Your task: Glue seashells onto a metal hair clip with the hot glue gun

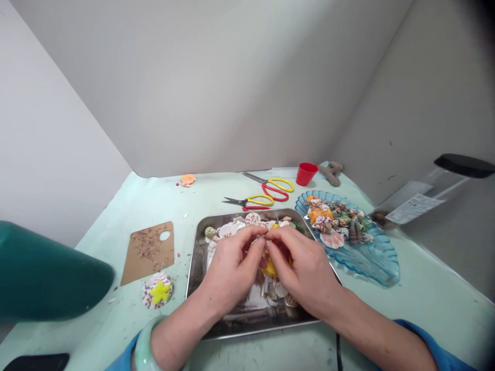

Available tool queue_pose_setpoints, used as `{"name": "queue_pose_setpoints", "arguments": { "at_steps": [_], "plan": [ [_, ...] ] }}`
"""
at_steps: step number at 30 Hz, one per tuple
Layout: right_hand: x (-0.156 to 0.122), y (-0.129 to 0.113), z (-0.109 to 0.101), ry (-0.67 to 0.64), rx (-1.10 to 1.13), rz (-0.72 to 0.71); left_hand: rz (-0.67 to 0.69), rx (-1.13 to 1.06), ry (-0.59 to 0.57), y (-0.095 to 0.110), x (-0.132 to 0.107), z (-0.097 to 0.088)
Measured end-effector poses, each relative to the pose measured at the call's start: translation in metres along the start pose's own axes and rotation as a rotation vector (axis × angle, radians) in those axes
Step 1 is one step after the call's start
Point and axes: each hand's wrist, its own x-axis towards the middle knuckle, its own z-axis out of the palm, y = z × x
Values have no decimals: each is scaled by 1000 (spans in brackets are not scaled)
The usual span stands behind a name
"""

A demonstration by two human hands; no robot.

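Observation:
Over a metal tray (pixel 228 330), my left hand (pixel 234 265) and my right hand (pixel 303 263) meet with their fingertips together. Both are closed in a pinch on something tiny between the thumbs and forefingers, too small and covered to make out. Beneath them the tray holds white shells (pixel 232 226), a greenish snail shell (pixel 210 232) and yellow pieces (pixel 269 267), partly hidden by my hands. Left of the tray lies a speckled shell disc (pixel 147 296) with a yellow star-shaped piece (pixel 161 292) on it.
Two pairs of scissors (pixel 251 201) (pixel 276 185) lie behind the tray, near a red cup (pixel 307 174). A blue shell-shaped dish (pixel 381 263) of shells stands right, beside a clear jar (pixel 429 193). At left are a brown board (pixel 145 252) and a dark green cylinder (pixel 50 275).

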Motion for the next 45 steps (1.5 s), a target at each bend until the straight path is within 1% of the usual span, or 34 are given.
{"name": "queue_pose_setpoints", "arguments": {
  "at_steps": [5,10,16,20,22,25,27,30,34,40,42,45],
  "plan": [
    [0,2,1,49,-4,-6,15,-31,-47,6,-2,-1],
    [1,1,0,74,7,9,-34,-145,-76,9,-2,-3],
    [0,1,-1,143,10,40,45,-178,-30,7,-2,-4],
    [2,-1,-1,207,51,26,41,-258,-21,6,-2,-2],
    [2,-2,-2,184,78,-31,31,-282,-5,6,-2,-2],
    [2,-4,-5,76,99,-115,26,-315,18,7,-2,-2],
    [2,-4,-6,33,102,-129,22,-348,32,8,-1,-2],
    [1,-4,-7,9,92,-133,1,-353,61,10,0,-2],
    [2,-4,-5,17,82,-136,-27,-327,62,11,0,-2],
    [3,-2,-2,91,59,-79,-16,-368,91,6,2,0],
    [3,-2,-1,101,42,-59,2,-345,113,5,2,1],
    [2,0,-1,79,8,-40,5,-272,123,5,2,0]
  ]
}}
